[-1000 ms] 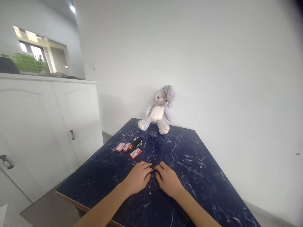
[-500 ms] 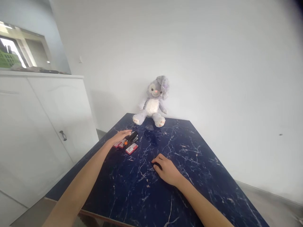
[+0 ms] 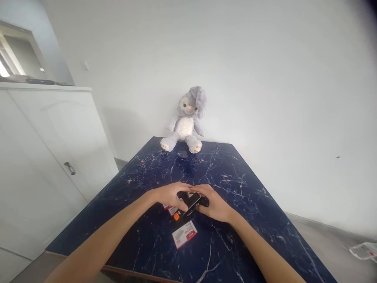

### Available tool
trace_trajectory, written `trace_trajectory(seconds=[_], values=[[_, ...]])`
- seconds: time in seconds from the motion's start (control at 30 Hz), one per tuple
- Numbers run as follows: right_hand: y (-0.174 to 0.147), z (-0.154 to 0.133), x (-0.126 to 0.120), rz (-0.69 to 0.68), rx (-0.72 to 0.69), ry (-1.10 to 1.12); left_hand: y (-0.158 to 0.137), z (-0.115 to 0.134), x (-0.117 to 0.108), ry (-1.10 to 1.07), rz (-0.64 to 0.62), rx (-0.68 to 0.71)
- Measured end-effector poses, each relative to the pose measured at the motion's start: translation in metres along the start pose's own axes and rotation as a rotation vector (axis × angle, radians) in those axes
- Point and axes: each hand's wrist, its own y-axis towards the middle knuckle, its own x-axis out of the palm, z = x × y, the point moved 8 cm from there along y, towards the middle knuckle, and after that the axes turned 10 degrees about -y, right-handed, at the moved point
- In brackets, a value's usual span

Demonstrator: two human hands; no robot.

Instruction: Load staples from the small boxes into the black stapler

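Note:
A black stapler [image 3: 193, 201] with an orange patch [image 3: 176, 216] lies slantwise between my hands. My left hand [image 3: 171, 194] curves over it from the left, its thumb against the stapler's side and its fingers reaching across the far side. From the right, my right hand [image 3: 215, 205] closes round the far end, with dark parts showing between thumb and fingers. The fingertips of both hands meet. A red and white staple box [image 3: 184, 234] lies on the table just nearer to me. More red and white boxes [image 3: 173, 210] are partly hidden under my left hand.
The dark blue marbled table [image 3: 153, 251] narrows toward the white wall. A grey plush toy [image 3: 185, 122] sits at its far edge. On the left stands a white cabinet [image 3: 59, 137]. A clear plastic item [image 3: 363, 250] is at the far right, beyond the table.
The stapler and boxes have moved nearer and to the right with my left hand. My right hand has come up to meet them. The view has shifted slightly.

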Motion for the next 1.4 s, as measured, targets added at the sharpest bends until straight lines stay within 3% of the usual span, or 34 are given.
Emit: trace_trajectory(seconds=[0.23,0.33,0.47,0.57,0.87,1.13,1.4], values=[[-0.001,0.003,0.003,-0.104,0.027,-0.014,-0.033,0.003,-0.007,0.020,-0.085,-0.014],[-0.002,0.010,0.006,-0.041,0.036,-0.058,-0.033,-0.003,-0.012,0.061,0.003,-0.023],[-0.002,0.032,0.003,0.150,0.178,-0.160,-0.035,-0.025,-0.035,0.146,0.259,-0.056],[-0.002,0.041,0.002,0.234,0.269,-0.192,-0.036,-0.038,-0.040,0.229,0.357,-0.066],[0.000,0.038,-0.002,0.153,0.302,-0.214,-0.026,-0.017,-0.021,0.336,0.510,-0.032],[-0.001,0.047,0.003,0.065,0.346,-0.038,-0.032,-0.041,-0.030,0.208,0.372,-0.123],[0.001,0.050,-0.001,0.042,0.315,-0.054,-0.028,-0.022,-0.030,0.276,0.303,0.054]])
